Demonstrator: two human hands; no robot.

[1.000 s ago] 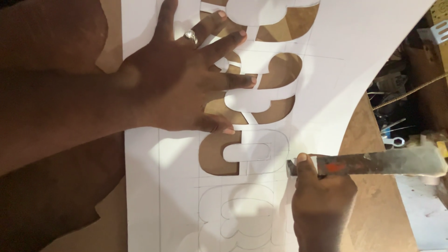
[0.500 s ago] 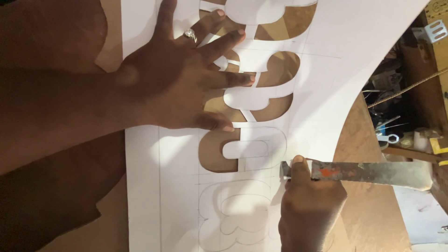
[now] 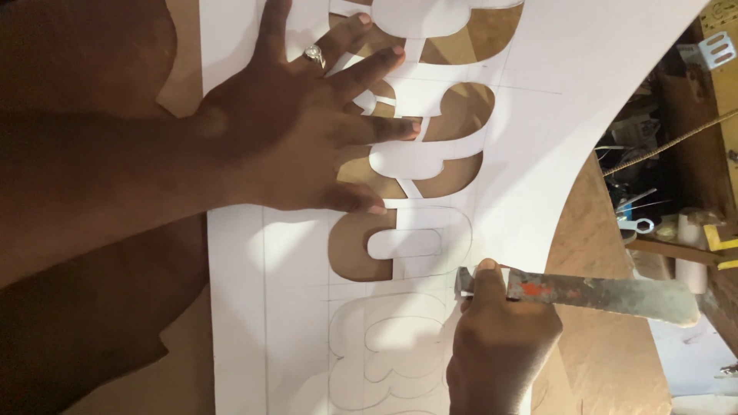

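Note:
A large white paper sheet (image 3: 530, 146) lies on a brown wooden board, with rounded letter shapes cut out of it and more drawn in pencil below. My left hand (image 3: 300, 131), a ring on one finger, presses flat on the sheet with fingers spread over the cut-out shapes. My right hand (image 3: 500, 346) grips a long metal blade tool (image 3: 600, 293) with a red smear; its tip touches the sheet at the right edge of a partly cut letter (image 3: 415, 246).
The brown wooden board (image 3: 600, 361) shows under the sheet and through the cut-outs. At the right edge, past the board, lie cluttered tools, a rope (image 3: 669, 142), a white bracket (image 3: 711, 50) and a white cylinder (image 3: 692, 261).
My right hand and the blade tool have shifted left along the sheet toward the partly cut letter. My left hand stays pressed in place.

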